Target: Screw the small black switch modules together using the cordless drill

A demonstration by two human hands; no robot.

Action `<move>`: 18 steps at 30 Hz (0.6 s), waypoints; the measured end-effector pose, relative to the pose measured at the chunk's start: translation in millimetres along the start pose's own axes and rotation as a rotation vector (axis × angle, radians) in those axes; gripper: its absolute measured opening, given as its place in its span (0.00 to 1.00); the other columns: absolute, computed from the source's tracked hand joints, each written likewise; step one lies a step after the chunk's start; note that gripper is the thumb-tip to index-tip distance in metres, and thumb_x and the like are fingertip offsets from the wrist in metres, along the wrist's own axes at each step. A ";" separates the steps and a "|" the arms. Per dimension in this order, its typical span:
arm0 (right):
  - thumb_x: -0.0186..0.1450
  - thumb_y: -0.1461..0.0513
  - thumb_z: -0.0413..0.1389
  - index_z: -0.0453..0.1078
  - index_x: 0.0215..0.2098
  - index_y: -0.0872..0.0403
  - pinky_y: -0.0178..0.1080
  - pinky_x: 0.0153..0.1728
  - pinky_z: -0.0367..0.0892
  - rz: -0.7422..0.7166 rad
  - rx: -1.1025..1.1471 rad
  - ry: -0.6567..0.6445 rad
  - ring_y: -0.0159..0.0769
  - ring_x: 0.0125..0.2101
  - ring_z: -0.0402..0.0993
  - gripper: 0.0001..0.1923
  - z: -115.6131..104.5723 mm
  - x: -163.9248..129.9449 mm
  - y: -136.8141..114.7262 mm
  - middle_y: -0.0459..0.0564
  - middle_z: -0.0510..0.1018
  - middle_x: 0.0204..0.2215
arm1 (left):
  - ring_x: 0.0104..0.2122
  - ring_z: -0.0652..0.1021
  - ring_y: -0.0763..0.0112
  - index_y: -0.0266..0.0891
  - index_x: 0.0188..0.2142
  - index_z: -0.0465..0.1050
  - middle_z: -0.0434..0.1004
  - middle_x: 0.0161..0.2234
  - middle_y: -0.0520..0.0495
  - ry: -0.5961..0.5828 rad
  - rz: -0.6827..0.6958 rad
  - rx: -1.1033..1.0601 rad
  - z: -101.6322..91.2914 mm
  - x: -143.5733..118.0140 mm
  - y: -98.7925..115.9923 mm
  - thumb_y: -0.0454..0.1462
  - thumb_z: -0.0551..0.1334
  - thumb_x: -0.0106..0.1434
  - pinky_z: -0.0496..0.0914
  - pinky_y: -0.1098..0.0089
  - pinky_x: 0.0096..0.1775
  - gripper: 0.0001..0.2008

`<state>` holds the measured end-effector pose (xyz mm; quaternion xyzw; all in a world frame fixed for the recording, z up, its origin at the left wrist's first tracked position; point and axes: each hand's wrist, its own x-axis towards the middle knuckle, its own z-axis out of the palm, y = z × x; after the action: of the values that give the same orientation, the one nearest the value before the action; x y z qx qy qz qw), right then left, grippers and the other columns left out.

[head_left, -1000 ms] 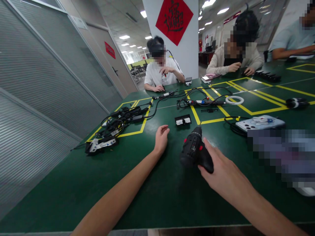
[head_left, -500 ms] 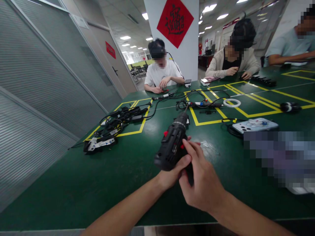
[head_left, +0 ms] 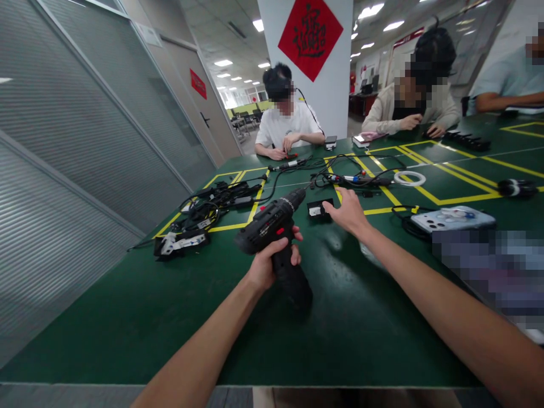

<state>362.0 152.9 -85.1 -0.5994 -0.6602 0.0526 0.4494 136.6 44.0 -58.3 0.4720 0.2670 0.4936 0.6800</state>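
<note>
My left hand (head_left: 267, 262) grips the handle of a black cordless drill (head_left: 272, 224) with red buttons, holding it above the green table (head_left: 127, 317), nose pointing away and to the right. My right hand (head_left: 348, 212) reaches forward with fingers apart, holding nothing. Its fingertips are right beside a small black battery pack (head_left: 319, 208) with a white label lying on the table.
A tangle of black cables and chargers (head_left: 204, 212) lies at the left inside yellow tape lines. More cables (head_left: 352, 175), a white ring (head_left: 409, 178) and a phone (head_left: 453, 218) lie at the right. Three people sit along the table's far side.
The drill passed from my right hand to my left hand and was lifted off the table. My right hand let go and stretched out toward the battery pack.
</note>
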 end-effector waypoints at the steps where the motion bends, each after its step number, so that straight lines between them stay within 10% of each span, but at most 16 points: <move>1: 0.61 0.51 0.58 0.63 0.59 0.63 0.53 0.55 0.60 0.007 0.025 -0.031 0.55 0.54 0.64 0.34 10.2 5.1 13.0 0.66 0.69 0.51 | 0.21 0.70 0.77 0.35 0.45 0.70 0.72 0.39 0.46 -0.007 -0.013 -0.016 -1.5 0.5 -1.7 0.37 0.59 0.59 0.68 0.66 0.31 0.15; 18: 0.62 0.54 0.60 0.71 0.55 0.51 0.46 0.53 0.64 -0.009 0.209 -0.204 0.44 0.50 0.71 0.25 53.3 20.6 55.6 0.54 0.75 0.50 | 0.21 0.70 0.77 0.33 0.44 0.68 0.71 0.37 0.45 0.001 -0.195 -0.078 10.0 -3.8 -11.9 0.34 0.55 0.58 0.67 0.68 0.30 0.14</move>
<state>370.9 210.4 -139.5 -0.5381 -0.6960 0.1797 0.4402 148.5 35.8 -65.3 0.4165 0.2926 0.4353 0.7426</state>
